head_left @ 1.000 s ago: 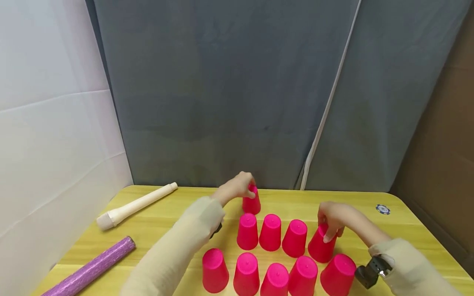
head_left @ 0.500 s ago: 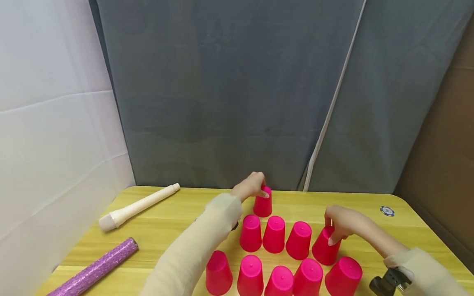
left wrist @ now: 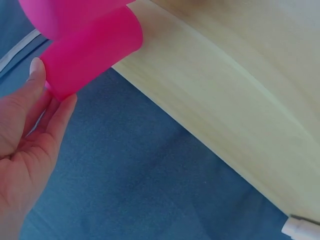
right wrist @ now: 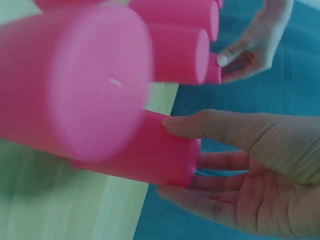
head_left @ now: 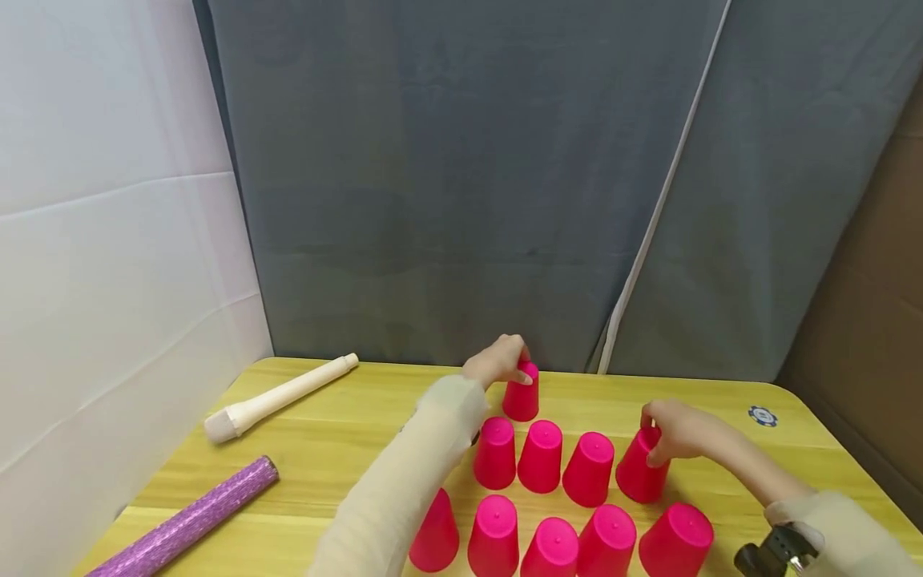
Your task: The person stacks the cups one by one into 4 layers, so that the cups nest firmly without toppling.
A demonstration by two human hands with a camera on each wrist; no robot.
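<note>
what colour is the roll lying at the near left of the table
Glittery purple. The roll shows best in the head view, lying in front of the cream wooden handle.

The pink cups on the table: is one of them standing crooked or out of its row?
The cup under the right hand, at the right end of the middle row, leans left. The lone far cup, held by the left hand, stands upright.

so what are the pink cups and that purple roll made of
Pink cups: likely smooth plastic with a slightly matte finish, each with a moulding dot on its base. Purple roll: apparently glittery textured sheet, foil or paper; cannot tell which.
</note>
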